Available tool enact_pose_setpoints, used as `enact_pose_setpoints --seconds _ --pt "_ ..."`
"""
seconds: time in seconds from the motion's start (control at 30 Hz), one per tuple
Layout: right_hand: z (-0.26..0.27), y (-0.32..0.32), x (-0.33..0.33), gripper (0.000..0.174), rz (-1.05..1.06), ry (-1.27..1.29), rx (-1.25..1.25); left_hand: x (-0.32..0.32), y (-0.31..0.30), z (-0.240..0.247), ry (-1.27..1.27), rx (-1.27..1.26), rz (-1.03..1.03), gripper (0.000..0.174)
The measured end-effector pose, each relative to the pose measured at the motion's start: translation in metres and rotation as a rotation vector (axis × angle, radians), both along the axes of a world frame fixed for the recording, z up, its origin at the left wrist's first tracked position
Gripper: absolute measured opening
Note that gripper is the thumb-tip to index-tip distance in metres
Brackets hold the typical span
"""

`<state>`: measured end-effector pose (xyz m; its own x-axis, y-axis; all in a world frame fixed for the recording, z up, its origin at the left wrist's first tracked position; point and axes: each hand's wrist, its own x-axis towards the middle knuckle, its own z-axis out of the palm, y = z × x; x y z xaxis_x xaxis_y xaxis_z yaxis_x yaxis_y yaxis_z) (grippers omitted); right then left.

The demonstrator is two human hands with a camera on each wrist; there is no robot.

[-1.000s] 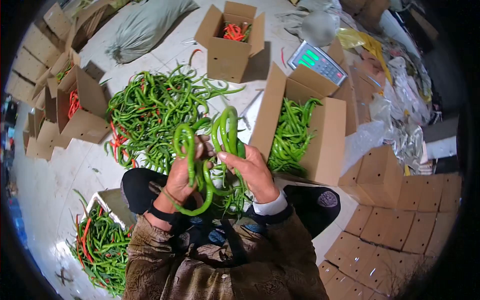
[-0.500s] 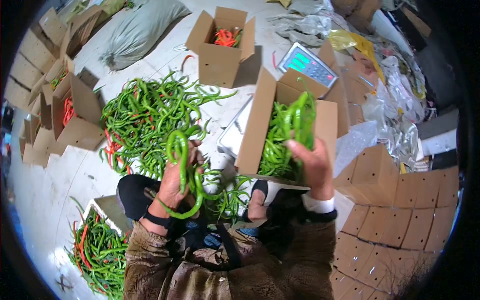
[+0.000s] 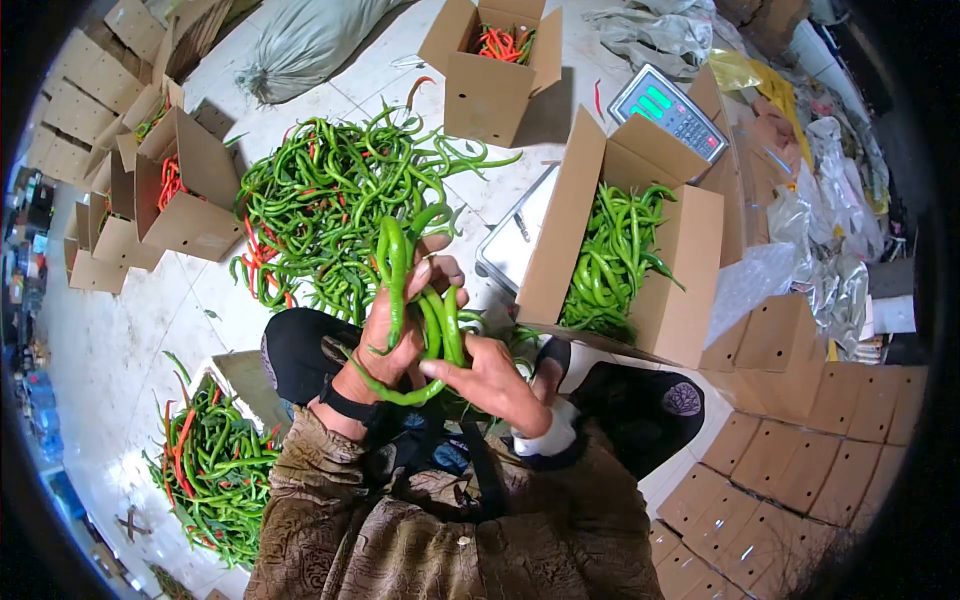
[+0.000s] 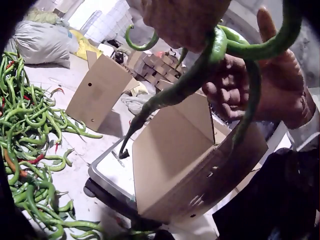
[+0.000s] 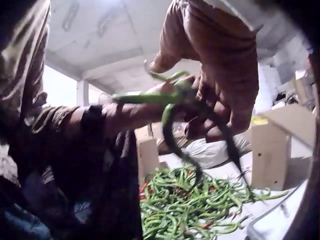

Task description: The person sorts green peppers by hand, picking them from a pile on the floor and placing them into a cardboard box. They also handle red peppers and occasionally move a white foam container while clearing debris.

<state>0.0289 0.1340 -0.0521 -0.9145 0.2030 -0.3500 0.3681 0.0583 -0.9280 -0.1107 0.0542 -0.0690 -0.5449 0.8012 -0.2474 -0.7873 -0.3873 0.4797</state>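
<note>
Several long green chili peppers point(image 3: 394, 262) stick up out of my left hand point(image 3: 395, 325), which grips them over my lap. From the right, my right hand point(image 3: 497, 385) meets the lower peppers of this bunch, its thumb lying across them. The right wrist view has the fingers of my right hand point(image 5: 215, 65) curled at the bunch, with one dark green pepper point(image 5: 222, 132) hanging down. A curved pepper point(image 4: 175, 87) points down and left in the left wrist view. Just beyond my right hand stands an open cardboard box point(image 3: 685, 290) partly filled with green peppers point(image 3: 615, 260).
A large pile of green peppers point(image 3: 340, 200) with some red ones lies on the floor ahead. The open box rests on a scale with a lit display point(image 3: 668, 112). Another pepper-filled container point(image 3: 235, 375) is at my left. Flat-packed cartons point(image 3: 800, 450) lie at right.
My right hand moved to the box with a bunch of peppers, then came back without it to the peppers in my left hand. The left hand kept its hold.
</note>
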Motion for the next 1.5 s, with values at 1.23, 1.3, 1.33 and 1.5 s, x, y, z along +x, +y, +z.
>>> enact_pose_setpoints --seconds 1.23,1.3,1.33,1.5 --pt "0.02 0.014 0.011 0.038 -0.627 0.369 -0.79 0.054 -0.016 0.029 1.918 -0.502 0.044 0.056" --pt "0.013 0.018 0.012 0.034 -0.715 0.338 -0.888 0.056 -0.018 0.037 1.954 -0.496 0.047 0.053" --pt "0.012 0.022 0.014 0.034 -0.66 0.374 -0.896 0.057 -0.019 0.041 1.988 -0.489 0.05 0.051" --pt "0.017 0.027 0.019 0.036 -0.539 0.382 -0.932 0.055 -0.032 0.052 1.714 -0.379 0.007 0.039"
